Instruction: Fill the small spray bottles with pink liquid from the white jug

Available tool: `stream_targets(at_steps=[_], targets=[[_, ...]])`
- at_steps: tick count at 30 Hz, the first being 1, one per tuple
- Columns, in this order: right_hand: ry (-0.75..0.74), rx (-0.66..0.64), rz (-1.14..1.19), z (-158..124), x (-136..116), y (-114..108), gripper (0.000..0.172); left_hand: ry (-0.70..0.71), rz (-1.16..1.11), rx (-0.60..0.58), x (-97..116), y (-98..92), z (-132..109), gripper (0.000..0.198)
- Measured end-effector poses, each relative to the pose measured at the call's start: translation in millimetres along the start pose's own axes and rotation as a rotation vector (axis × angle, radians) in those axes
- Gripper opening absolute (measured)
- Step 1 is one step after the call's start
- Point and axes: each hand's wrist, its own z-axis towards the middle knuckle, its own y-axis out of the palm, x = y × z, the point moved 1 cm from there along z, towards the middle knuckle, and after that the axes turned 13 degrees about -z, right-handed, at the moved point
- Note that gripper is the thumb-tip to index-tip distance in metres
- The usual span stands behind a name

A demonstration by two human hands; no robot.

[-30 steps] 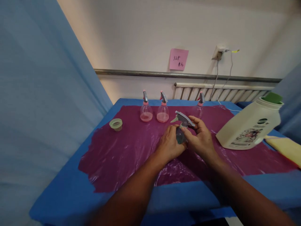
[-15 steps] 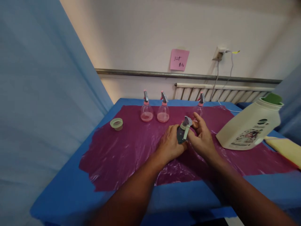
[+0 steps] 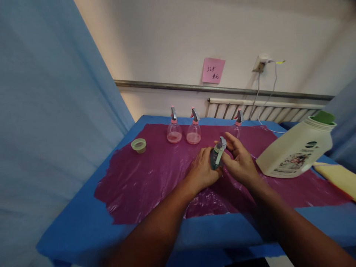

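Note:
My left hand point(image 3: 204, 168) is wrapped around the body of a small dark-greenish spray bottle point(image 3: 214, 160) with a grey spray head and a pale green trigger. My right hand point(image 3: 239, 159) closes about the head from the right, thumb near the trigger and fingers behind it. Its fingertips are partly hidden by the head. Beyond my hands stand a spray bottle point(image 3: 174, 133) and another spray bottle point(image 3: 194, 134), both with pink collars and a little pink liquid. A third pink-collared spray bottle point(image 3: 236, 128) is partly covered by my right hand.
A large white jug point(image 3: 294, 152) with a green piece in its mouth leans at the right, beside a yellow cloth-like item point(image 3: 335, 178). A small translucent cup point(image 3: 138, 145) sits at the left. Purple plastic sheeting point(image 3: 136, 181) covers the blue table point(image 3: 83, 226). A blue curtain point(image 3: 55, 111) hangs left.
The held spray bottle has turned and tilted slightly in my hands. My right fingers have shifted a little around its head. The other things stay in place.

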Motion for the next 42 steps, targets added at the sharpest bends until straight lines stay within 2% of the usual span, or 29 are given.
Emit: stream_targets(at_steps=[4, 9, 16, 20, 23, 27, 33, 35, 38, 42], targets=[[0.009, -0.001, 0.028, 4, 1, 1, 0.085, 0.041, 0.006, -0.001, -1, 0.8, 0, 0.049], [0.007, 0.1, -0.105, 7, 3, -2, 0.072, 0.028, -0.001, 0.007, 2, -0.3, -1, 0.042], [-0.007, 0.059, -0.06, 4, 5, -1, 0.078, 0.049, 0.006, -0.005, 2, 0.2, 0, 0.049], [-0.019, 0.059, -0.105, 8, 3, -2, 0.063, 0.029, 0.027, -0.003, 1, 0.8, 0, 0.044], [-0.039, 0.069, -0.077, 11, -5, -7, 0.053, -0.005, 0.047, -0.015, 1, 0.9, -1, 0.049], [-0.082, 0.138, -0.013, 18, -31, -19, 0.046, -0.003, 0.011, -0.012, 1, 0.4, -2, 0.063], [-0.121, 0.296, -0.047, 22, -73, -32, 0.046, 0.031, 0.01, -0.055, 0, -2.7, -3, 0.058], [-0.127, 0.342, -0.062, 19, -75, -34, 0.045, 0.029, 0.021, -0.055, 0, -3.2, -3, 0.061], [-0.119, 0.418, -0.044, 13, -66, -36, 0.043, 0.009, 0.037, -0.051, 0, -2.3, -2, 0.066], [-0.048, 0.517, 0.02, 6, -58, -43, 0.042, -0.012, 0.042, -0.038, 0, 1.4, -2, 0.069]])
